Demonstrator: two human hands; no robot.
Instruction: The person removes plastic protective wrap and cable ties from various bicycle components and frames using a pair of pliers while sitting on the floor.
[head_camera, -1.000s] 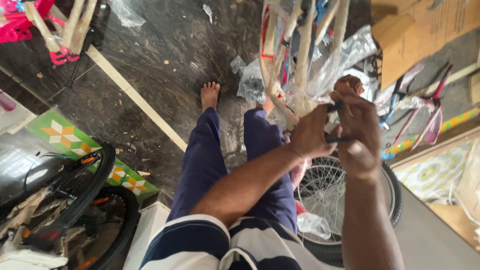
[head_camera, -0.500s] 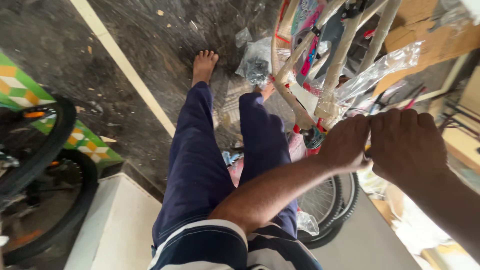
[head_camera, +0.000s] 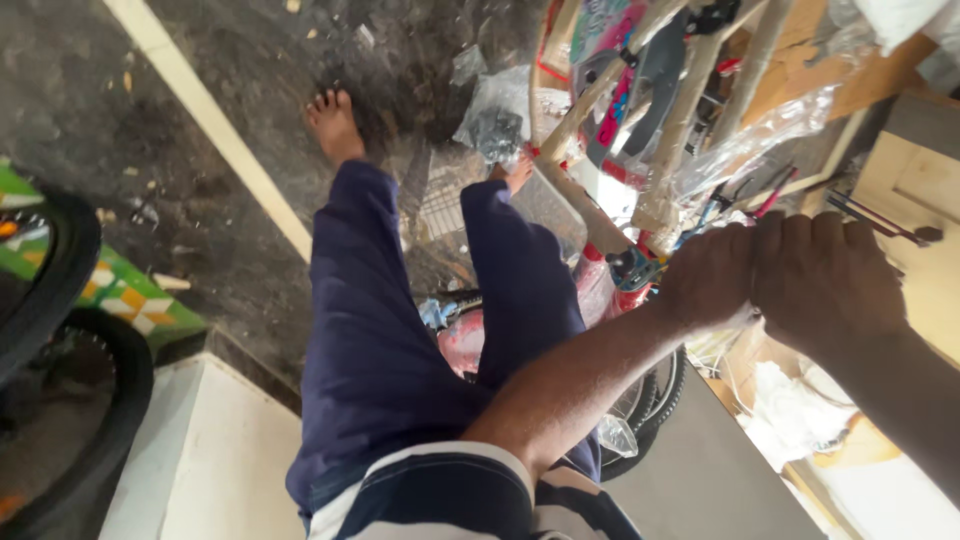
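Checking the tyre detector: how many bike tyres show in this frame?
3. Two black tyres at the left edge, upper tyre and lower tyre. One tyre under the left hand, mostly hidden by legs; more may be covered.

So both hands are pressed together, knuckles up, right by the wrapped kids' bicycle frame (head_camera: 640, 130). It's leaning tilted, tubes covered in tan paper wrap and clear plastic film, with pink and teal graphics showing through near the top. The left hand (head_camera: 708, 275) and right hand (head_camera: 825, 280) are touching each other just beside the lower end of one wrapped tube, fists closed; whatever's pinched inside them is hidden. Below them sits the bike's black-tyred spoked wheel (head_camera: 655, 395), mostly tucked behind the forearm.
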